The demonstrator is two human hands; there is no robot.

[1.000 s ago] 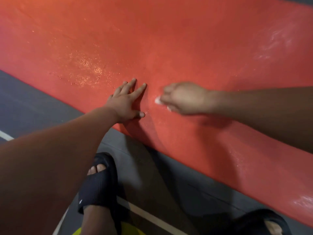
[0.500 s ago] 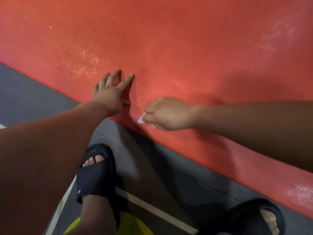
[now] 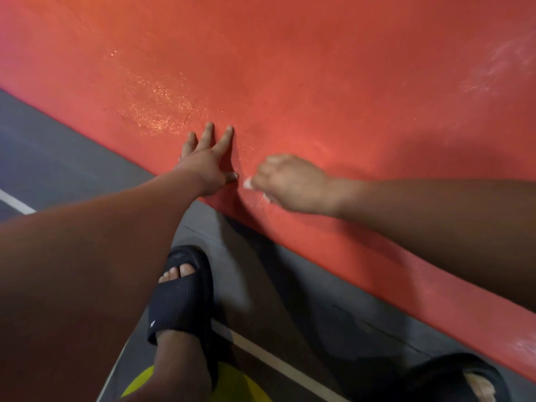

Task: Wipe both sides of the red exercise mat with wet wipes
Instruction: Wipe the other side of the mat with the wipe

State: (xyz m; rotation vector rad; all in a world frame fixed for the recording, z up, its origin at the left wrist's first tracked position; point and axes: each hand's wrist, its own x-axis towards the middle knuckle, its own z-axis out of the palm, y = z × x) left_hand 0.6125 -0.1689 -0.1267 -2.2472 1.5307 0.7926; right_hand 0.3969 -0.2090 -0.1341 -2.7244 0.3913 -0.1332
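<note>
The red exercise mat (image 3: 319,82) fills the upper part of the head view, and its near edge runs diagonally from left to lower right. My left hand (image 3: 207,163) rests flat on the mat near that edge with its fingers spread. Just to its right, my right hand (image 3: 290,182) is curled around a crumpled white wet wipe (image 3: 248,184) and holds it against the mat. Only small bits of the wipe show under the fingers. A glistening speckled patch (image 3: 156,108) lies on the mat beyond my left hand.
Grey floor (image 3: 58,158) with white lines (image 3: 17,203) lies on the near side of the mat. My feet in black slides (image 3: 182,294) stand on it, the right one (image 3: 452,378) at the bottom right. A yellow floor marking (image 3: 232,384) shows at the bottom.
My right hand with the wipe swept toward the near edge of the mat, then came back up close beside my left thumb. My left hand stayed flat on the mat.
</note>
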